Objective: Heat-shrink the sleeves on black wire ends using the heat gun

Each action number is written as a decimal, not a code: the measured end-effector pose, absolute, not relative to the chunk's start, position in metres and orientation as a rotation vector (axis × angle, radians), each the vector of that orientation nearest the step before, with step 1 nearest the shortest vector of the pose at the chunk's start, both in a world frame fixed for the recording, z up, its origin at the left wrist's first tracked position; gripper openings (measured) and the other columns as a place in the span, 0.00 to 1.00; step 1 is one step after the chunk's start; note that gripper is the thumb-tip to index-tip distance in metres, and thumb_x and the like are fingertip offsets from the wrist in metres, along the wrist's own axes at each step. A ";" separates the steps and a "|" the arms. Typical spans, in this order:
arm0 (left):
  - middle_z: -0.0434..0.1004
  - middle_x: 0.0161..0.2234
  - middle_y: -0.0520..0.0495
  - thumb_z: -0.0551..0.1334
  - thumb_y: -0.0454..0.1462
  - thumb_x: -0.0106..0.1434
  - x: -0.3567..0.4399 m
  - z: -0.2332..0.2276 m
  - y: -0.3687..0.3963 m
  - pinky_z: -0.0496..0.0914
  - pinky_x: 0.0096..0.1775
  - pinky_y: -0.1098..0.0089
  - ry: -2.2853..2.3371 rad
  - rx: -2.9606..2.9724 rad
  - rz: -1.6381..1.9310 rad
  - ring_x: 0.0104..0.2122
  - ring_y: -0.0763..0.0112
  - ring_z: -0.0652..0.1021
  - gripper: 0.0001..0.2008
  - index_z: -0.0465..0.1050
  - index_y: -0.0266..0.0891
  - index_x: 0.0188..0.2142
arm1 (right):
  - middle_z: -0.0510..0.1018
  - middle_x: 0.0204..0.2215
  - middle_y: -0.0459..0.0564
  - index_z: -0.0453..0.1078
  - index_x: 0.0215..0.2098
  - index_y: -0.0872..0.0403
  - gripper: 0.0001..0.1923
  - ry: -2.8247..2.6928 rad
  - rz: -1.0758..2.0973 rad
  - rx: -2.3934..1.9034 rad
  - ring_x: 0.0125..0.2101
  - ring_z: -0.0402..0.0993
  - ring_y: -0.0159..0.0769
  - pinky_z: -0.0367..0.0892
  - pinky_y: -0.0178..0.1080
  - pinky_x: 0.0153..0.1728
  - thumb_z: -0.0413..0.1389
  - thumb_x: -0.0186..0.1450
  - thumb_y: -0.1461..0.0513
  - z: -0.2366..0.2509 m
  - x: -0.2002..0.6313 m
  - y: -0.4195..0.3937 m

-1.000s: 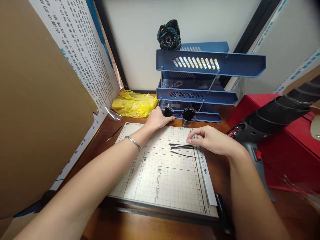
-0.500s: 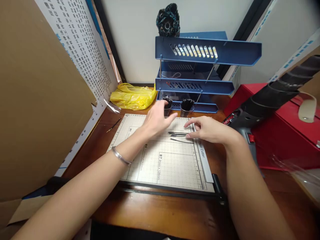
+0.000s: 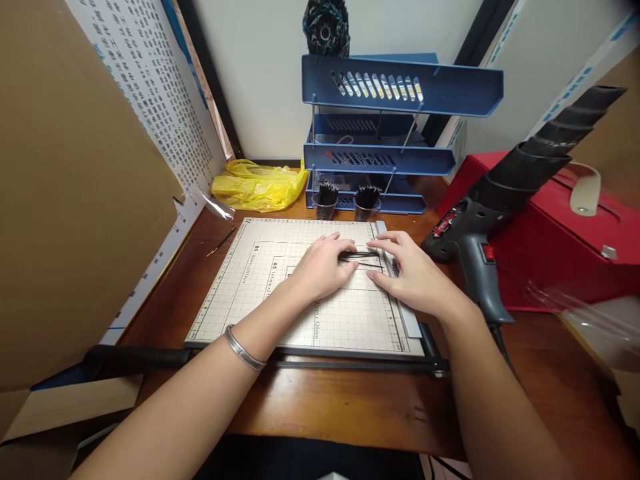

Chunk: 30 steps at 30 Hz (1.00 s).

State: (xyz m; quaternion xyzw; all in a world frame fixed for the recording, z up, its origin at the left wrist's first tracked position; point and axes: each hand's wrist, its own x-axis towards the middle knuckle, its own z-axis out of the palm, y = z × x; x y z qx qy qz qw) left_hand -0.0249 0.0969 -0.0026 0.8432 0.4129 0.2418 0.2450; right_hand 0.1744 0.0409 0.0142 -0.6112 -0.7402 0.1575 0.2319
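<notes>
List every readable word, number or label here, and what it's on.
"B5 182mm x 257mm": cream gridded cutting board.
"A5": same board, its dimensions partly covered.
"x 128mm": same board, its beginning partly covered.
Too small or blurred: edge ruler numbers on the board; dense characters on the white paper wall sheet.

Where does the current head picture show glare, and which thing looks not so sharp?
Head view: glare on the wooden table in front of the paper cutter, small highlights on the silver bracelet; head view, right side: clear plastic looks soft.
</notes>
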 end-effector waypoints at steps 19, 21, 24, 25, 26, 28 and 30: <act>0.79 0.57 0.43 0.68 0.32 0.63 -0.041 0.009 0.046 0.65 0.64 0.46 1.254 2.396 0.825 0.60 0.53 0.75 0.13 0.78 0.42 0.47 | 0.70 0.61 0.49 0.80 0.31 0.48 0.08 -2.144 0.462 -1.725 0.45 0.77 0.46 0.67 0.51 0.51 0.57 0.64 0.60 0.024 0.168 0.025; 0.82 0.45 0.43 0.65 0.34 0.66 -0.041 0.010 0.022 0.75 0.51 0.51 1.383 2.416 0.918 0.47 0.55 0.79 0.04 0.78 0.43 0.40 | 0.70 0.62 0.47 0.80 0.31 0.48 0.08 -2.152 0.457 -1.753 0.44 0.78 0.45 0.67 0.51 0.50 0.57 0.63 0.60 0.026 0.166 0.023; 0.79 0.36 0.43 0.61 0.37 0.69 -0.035 0.009 -0.012 0.75 0.41 0.52 1.419 2.504 0.807 0.39 0.55 0.77 0.07 0.76 0.42 0.34 | 0.71 0.62 0.46 0.80 0.31 0.49 0.08 -2.163 0.431 -1.758 0.44 0.78 0.46 0.67 0.51 0.50 0.57 0.63 0.61 0.028 0.163 0.020; 0.79 0.38 0.43 0.58 0.34 0.70 -0.033 0.008 -0.019 0.74 0.42 0.53 1.445 2.500 0.768 0.40 0.56 0.76 0.07 0.76 0.40 0.37 | 0.71 0.62 0.46 0.80 0.31 0.49 0.08 -2.176 0.430 -1.749 0.44 0.78 0.46 0.67 0.50 0.50 0.57 0.62 0.61 0.029 0.161 0.019; 0.79 0.39 0.43 0.57 0.33 0.70 -0.030 0.007 -0.024 0.74 0.44 0.52 1.447 2.499 0.768 0.41 0.56 0.76 0.08 0.76 0.39 0.38 | 0.71 0.61 0.46 0.80 0.30 0.48 0.08 -2.193 0.438 -1.734 0.44 0.78 0.45 0.67 0.50 0.49 0.57 0.63 0.60 0.030 0.160 0.018; 0.79 0.42 0.43 0.56 0.32 0.71 -0.026 0.005 -0.027 0.73 0.47 0.52 1.467 2.475 0.786 0.44 0.57 0.77 0.10 0.76 0.37 0.39 | 0.73 0.58 0.46 0.80 0.30 0.48 0.09 -2.235 0.483 -1.682 0.41 0.77 0.43 0.68 0.48 0.47 0.57 0.63 0.58 0.031 0.158 0.015; 0.80 0.43 0.43 0.55 0.32 0.72 -0.024 0.004 -0.024 0.73 0.49 0.53 1.477 2.457 0.815 0.45 0.57 0.77 0.10 0.76 0.36 0.40 | 0.74 0.54 0.46 0.80 0.31 0.47 0.10 -2.265 0.530 -1.620 0.38 0.77 0.39 0.68 0.47 0.45 0.57 0.65 0.56 0.033 0.156 0.012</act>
